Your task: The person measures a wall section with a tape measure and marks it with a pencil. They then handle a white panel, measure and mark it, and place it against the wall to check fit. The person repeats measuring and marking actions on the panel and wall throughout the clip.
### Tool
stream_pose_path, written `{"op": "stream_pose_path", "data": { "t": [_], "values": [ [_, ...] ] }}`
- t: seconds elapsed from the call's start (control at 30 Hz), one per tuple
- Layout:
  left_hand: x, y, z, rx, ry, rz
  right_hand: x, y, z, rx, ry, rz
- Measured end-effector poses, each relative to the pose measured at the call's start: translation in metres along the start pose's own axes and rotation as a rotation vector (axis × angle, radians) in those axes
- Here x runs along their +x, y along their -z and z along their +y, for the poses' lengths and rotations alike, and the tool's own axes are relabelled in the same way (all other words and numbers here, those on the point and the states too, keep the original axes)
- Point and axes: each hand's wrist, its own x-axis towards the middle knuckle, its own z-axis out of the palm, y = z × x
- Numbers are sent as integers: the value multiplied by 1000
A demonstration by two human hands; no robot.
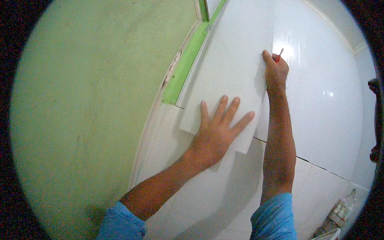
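A long white panel [236,72] stands at a slant against the wall, its lower end loose over the wall surface. My left hand [218,134] lies flat on the panel's lower part, fingers spread, with nothing in it. Higher up, at the panel's right edge, is my right hand [278,70], its fingers curled and the thumb by the edge. A slim red tool [279,57] with a thin tip sticks up out of that hand; its exact kind is too small to tell. Whether the right fingers also grip the panel's edge is hidden.
To the left is a green door [80,100] with a hinge [170,72] on its pale frame. A green painted strip [186,66] runs beside the panel. Glossy white wall panels [320,92] fill the right. At lower right, several bottles [342,210] sit on a shelf.
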Motion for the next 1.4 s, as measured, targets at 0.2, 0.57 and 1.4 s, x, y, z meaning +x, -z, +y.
{"op": "stream_pose_path", "data": {
  "t": [0.2, 0.57, 1.4],
  "values": [
    [-54, 34, 12, -441, -58, -10, -112, 74, 13, 121, -31, 140],
    [-68, -3, 55, -1395, 591, -420, -349, 206, -10, -44, -305, 322],
    [-190, -19, 151, -1620, 749, -281, -387, 328, -81, 109, -496, 113]
  ]
}}
